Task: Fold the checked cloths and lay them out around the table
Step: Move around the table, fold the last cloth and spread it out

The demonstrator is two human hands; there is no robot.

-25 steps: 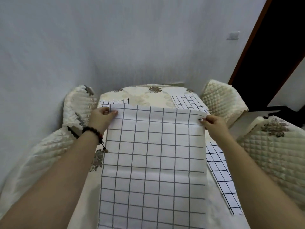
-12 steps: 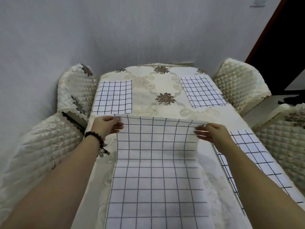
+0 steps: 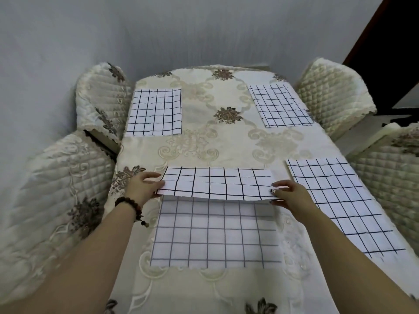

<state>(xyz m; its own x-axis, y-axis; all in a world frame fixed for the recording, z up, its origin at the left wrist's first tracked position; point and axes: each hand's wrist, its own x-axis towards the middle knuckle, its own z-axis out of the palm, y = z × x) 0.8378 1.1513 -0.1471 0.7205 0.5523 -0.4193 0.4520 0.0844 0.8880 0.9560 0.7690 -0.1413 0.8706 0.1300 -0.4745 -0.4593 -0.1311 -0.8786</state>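
A white checked cloth with dark grid lines lies on the cream table in front of me. Its far edge is lifted and doubled back toward me, floating just above the lower part. My left hand pinches the left corner of that raised edge, and my right hand pinches the right corner. Three folded checked cloths lie flat: one at the far left, one at the far right, one at the near right.
Quilted cream chairs flank the table: two on the left and two on the right. A grey wall stands behind the table. A dark doorway is at the upper right.
The cloth has dropped from hanging upright before me onto the table. Both hands have brought its top edge down and back toward me, making a fold.
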